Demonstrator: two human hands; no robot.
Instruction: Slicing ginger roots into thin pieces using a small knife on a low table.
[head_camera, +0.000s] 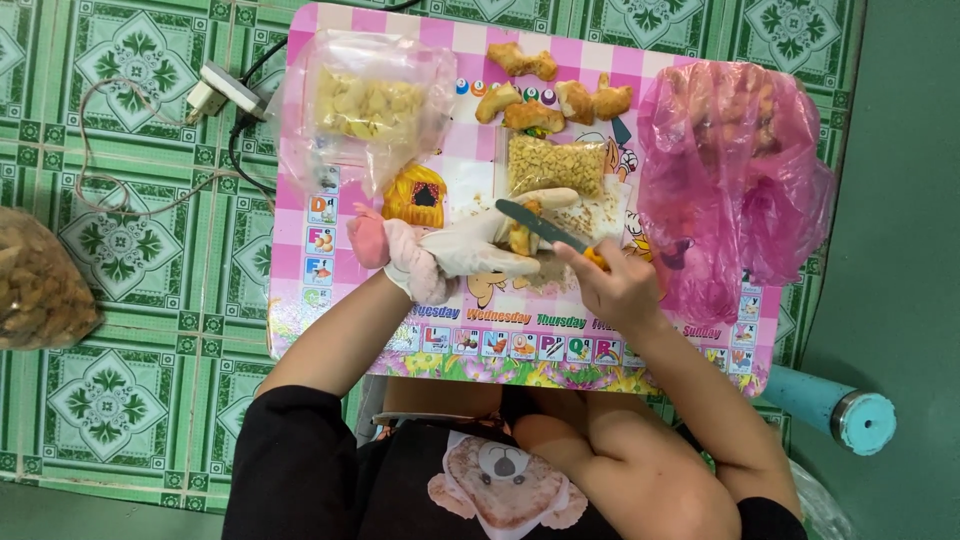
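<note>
Cutting asks a steady pin: gloved left hand (475, 250) presses the fried piece (520, 238) down mid-bench (520, 345); right hand (615, 285) is closed around the knife (540, 225), blade across it; fingertips seem best kept left of the edge

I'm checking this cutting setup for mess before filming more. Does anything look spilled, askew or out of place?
Slightly. Small crumbs lie scattered on the pink table beside the piece that the gloved left hand holds under the knife in the right hand. A power adapter and its cord sprawl on the green floor tiles.
</note>
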